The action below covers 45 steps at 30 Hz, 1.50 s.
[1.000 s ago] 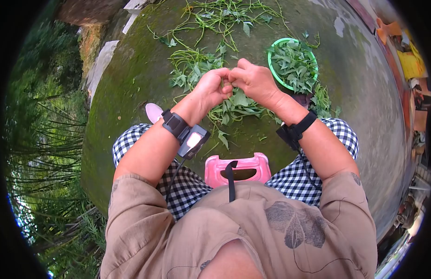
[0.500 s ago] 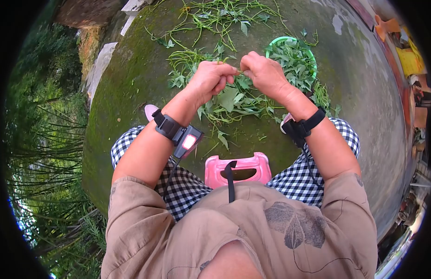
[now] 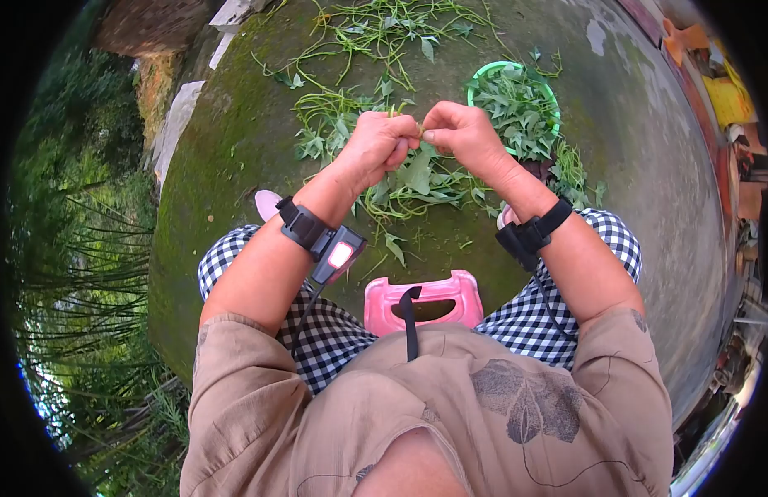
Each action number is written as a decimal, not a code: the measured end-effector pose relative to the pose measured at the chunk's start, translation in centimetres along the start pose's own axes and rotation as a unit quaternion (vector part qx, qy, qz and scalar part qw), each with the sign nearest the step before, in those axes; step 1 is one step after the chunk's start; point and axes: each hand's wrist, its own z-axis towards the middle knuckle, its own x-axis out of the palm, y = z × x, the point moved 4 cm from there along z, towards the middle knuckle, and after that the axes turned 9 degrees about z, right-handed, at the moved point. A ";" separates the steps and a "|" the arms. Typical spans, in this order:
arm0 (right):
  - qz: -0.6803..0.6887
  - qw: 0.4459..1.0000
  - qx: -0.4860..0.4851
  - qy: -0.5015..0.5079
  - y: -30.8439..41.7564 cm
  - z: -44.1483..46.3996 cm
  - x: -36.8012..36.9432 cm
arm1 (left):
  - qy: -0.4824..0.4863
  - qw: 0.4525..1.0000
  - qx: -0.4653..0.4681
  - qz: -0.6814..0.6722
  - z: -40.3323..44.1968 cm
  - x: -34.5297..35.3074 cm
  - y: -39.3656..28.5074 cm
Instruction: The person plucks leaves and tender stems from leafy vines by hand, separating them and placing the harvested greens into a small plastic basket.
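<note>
My left hand [image 3: 379, 144] is closed around a leafy green stem, a bit of it poking up past the fingers. Facing it, my right hand [image 3: 467, 139] pinches the stem [image 3: 420, 130] with thumb and forefinger, the fingertips almost meeting the left hand's. Below both hands lies a heap of leafy vines [image 3: 425, 197], and a broad leaf shows just under the left fingers. Beyond my right hand stands a round green basket [image 3: 556, 106] full of loose leaves [image 3: 521, 116].
Long thin stems [image 3: 384, 37] spread over the mossy ground [image 3: 227, 157] farther out. More greens [image 3: 570, 174] lie beside the basket. A pink plastic stool [image 3: 421, 291] is between my knees. Pale stone blocks [image 3: 178, 124] line the left, and clutter with a yellow bag [image 3: 726, 101] fills the right.
My right hand has shifted slightly left and down, its forefinger now arched over the stem. The left hand stays nearly in place, still gripping.
</note>
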 end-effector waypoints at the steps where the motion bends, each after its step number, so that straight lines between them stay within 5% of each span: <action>1: 0.038 0.999 0.006 -0.012 0.0 0.0 -0.3 | -0.003 1.000 -0.001 0.005 0.1 0.1 0.0; 6: 0.153 0.985 0.020 -0.081 0.9 0.1 -3.3 | -0.034 0.999 -0.041 0.012 0.5 0.5 0.6; 10: 0.108 0.981 -0.019 -0.161 1.9 0.0 -7.9 | -0.089 0.993 -0.073 0.004 1.9 -1.6 1.6; 13: 0.028 0.976 -0.022 -0.215 0.6 0.0 -12.3 | -0.099 0.993 -0.062 -0.033 2.6 -3.0 1.5; 16: -0.298 0.887 -0.014 -0.352 -0.8 -0.7 -15.7 | -0.023 0.991 -0.058 -0.117 3.0 -3.9 1.0; 19: -0.331 0.878 0.031 -0.344 -1.3 -1.1 -15.4 | 0.028 0.983 -0.044 -0.179 3.4 -3.7 0.9; 24: -0.114 0.988 -0.016 -0.102 -0.3 -0.2 -6.0 | 0.076 0.972 -0.026 -0.219 3.5 -2.5 0.7; 30: 0.192 0.972 0.133 -0.021 -1.3 0.2 1.8 | 0.101 0.960 0.014 -0.262 3.8 -2.0 0.4; 33: 0.162 0.972 0.169 0.000 -1.6 1.0 1.8 | 0.031 0.979 0.025 -0.200 3.3 -3.2 -0.2; 37: -0.039 0.995 0.088 0.012 -0.7 2.1 0.8 | -0.018 0.984 0.030 -0.175 2.1 -4.7 -0.9; 40: 0.115 0.991 0.065 -0.018 -0.1 1.7 2.6 | 0.022 0.975 0.030 -0.220 1.7 -4.6 -0.7; 43: 0.224 0.958 0.154 0.087 -0.6 1.5 4.8 | 0.030 0.975 0.032 -0.217 1.5 -4.0 -0.6; 45: 0.190 0.966 0.169 0.045 -1.1 2.0 4.7 | 0.006 0.984 0.046 -0.172 1.1 -4.2 -0.9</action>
